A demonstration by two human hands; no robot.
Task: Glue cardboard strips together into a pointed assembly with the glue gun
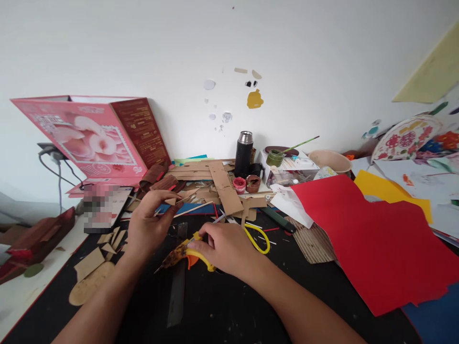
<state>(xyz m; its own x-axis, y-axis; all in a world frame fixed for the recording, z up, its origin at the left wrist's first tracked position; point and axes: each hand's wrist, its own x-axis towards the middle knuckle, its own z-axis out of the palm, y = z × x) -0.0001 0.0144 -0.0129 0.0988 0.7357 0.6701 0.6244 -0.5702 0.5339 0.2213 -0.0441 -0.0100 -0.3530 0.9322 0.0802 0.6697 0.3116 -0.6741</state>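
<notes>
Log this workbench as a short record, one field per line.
Left hand: pinching a small cardboard piece
Right hand: gripping the yellow glue gun
Under glue gun: ruler on black work surface
Right side: red paper, partly over corrugated cardboard
Back: black flask
Back left: pink box

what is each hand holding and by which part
The left hand pinches a small cardboard piece; by which edge is unclear. The right hand holds the yellow glue gun at the back, near the top of its handle.
</notes>
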